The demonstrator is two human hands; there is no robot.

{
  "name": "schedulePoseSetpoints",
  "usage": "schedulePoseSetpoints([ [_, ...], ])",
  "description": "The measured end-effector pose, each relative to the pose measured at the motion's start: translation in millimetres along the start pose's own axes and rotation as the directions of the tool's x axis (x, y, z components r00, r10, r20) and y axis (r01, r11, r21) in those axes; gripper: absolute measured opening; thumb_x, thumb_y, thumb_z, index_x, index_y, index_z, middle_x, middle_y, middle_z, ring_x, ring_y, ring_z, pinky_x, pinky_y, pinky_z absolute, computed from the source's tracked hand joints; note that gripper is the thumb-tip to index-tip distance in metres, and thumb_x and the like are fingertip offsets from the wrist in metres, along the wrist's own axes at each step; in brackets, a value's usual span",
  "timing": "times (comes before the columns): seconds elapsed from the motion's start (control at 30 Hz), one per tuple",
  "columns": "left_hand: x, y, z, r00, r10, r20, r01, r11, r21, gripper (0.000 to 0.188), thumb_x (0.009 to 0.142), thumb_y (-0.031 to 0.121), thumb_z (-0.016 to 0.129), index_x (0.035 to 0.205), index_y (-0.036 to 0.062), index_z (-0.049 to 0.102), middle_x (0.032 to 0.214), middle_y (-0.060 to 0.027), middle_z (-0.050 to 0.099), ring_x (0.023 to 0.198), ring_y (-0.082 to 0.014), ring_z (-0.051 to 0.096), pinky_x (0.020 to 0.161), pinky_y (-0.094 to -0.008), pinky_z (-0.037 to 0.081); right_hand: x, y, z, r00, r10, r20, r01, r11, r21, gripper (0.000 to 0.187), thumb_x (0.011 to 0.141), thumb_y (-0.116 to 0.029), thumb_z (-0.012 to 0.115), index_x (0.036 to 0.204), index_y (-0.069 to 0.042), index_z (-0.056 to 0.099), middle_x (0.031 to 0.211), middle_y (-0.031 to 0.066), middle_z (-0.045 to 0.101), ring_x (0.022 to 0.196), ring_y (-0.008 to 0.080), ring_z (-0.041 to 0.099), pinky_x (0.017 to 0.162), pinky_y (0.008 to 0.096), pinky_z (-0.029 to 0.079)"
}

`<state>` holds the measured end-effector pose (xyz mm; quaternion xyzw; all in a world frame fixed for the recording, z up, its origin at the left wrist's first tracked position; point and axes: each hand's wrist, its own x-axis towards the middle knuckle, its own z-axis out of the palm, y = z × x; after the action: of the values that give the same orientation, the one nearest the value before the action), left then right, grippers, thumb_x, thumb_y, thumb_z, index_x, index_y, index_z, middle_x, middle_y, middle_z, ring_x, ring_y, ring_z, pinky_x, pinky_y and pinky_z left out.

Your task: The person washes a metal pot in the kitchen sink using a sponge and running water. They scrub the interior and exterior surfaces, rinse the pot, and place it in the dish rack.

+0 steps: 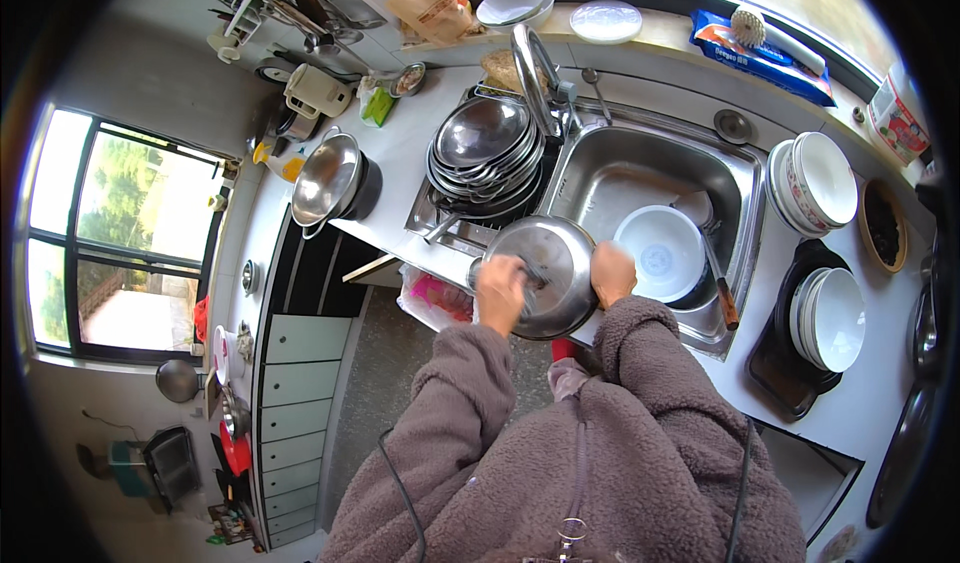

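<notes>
At the front edge of the sink [590, 188], I have a round stainless-steel pot [560, 308] tipped so that its broad round face is turned up. My right hand [612, 274] is closed around the pot's right side. My left hand [502, 293] lies over its left part with curled fingers, slightly blurred. A small dark grey thing shows at those fingertips against the steel; its kind cannot be made out. Just right of the pot, a white bowl [658, 253] sits in the sink. A wooden-handled utensil [728, 303] leans across the basin's right side.
Stacked steel bowls [484, 135] fill the left basin beside the curved faucet [535, 78]. A two-handled steel pot [328, 178] stands farther left. White bowls [828, 183] and stacked plates [835, 321] occupy the right counter. Below hangs a bin bag [432, 300].
</notes>
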<state>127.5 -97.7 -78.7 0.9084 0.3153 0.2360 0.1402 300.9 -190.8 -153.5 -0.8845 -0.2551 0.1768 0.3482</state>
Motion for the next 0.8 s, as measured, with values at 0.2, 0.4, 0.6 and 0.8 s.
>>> schedulePoseSetpoints([
  [0.2, 3, 9, 6, 0.974, 0.091, 0.205, -0.112, 0.989, 0.096, 0.043, 0.076, 0.005, 0.072, 0.117, 0.0092, 0.061, 0.107, -0.014, 0.063, 0.105, -0.0333, 0.058, 0.091, -0.0428, 0.043, -1, -3, -6, 0.988, 0.152, -0.023, -0.149, 0.983, 0.108, 0.044, 0.093, -0.031, 0.042, 0.083, 0.001, 0.071, 0.088, 0.0254, 0.069, 0.085, 0.0489, 0.066, 0.082, 0.0545, 0.052],
  [0.4, 17, 6, 12, 0.96, -0.191, -0.207, 0.23, 0.956, 0.185, 0.026, 0.079, 0.005, 0.069, 0.104, 0.0103, 0.063, 0.1, -0.0102, 0.062, 0.096, -0.0333, 0.058, 0.085, -0.0448, 0.042, -1, 2, -3, 0.97, 0.241, 0.028, -0.243, 0.962, 0.121, 0.056, 0.095, -0.038, 0.036, 0.085, 0.004, 0.073, 0.091, 0.0324, 0.067, 0.089, 0.0506, 0.065, 0.086, 0.0554, 0.05],
  [0.6, 33, 27, 28, 0.987, 0.125, 0.097, -0.122, 0.992, -0.036, 0.019, 0.075, 0.005, 0.072, 0.092, 0.0094, 0.066, 0.097, -0.0108, 0.063, 0.095, -0.0327, 0.058, 0.085, -0.0437, 0.043, -1, 7, -5, 0.985, 0.17, 0.03, -0.172, 0.98, 0.105, 0.055, 0.096, -0.036, 0.035, 0.087, 0.003, 0.073, 0.091, 0.0295, 0.068, 0.088, 0.0522, 0.064, 0.086, 0.0564, 0.048],
  [0.8, 53, 23, 41, 0.997, 0.002, -0.074, -0.002, 1.0, -0.002, 0.015, 0.073, 0.004, 0.073, 0.085, 0.0075, 0.066, 0.091, -0.0106, 0.064, 0.091, -0.0326, 0.058, 0.082, -0.043, 0.046, -7, 9, 0, 0.967, 0.252, -0.048, -0.244, 0.961, 0.132, 0.055, 0.097, -0.037, 0.04, 0.082, 0.003, 0.073, 0.084, 0.0303, 0.068, 0.083, 0.0507, 0.066, 0.082, 0.0566, 0.051],
])
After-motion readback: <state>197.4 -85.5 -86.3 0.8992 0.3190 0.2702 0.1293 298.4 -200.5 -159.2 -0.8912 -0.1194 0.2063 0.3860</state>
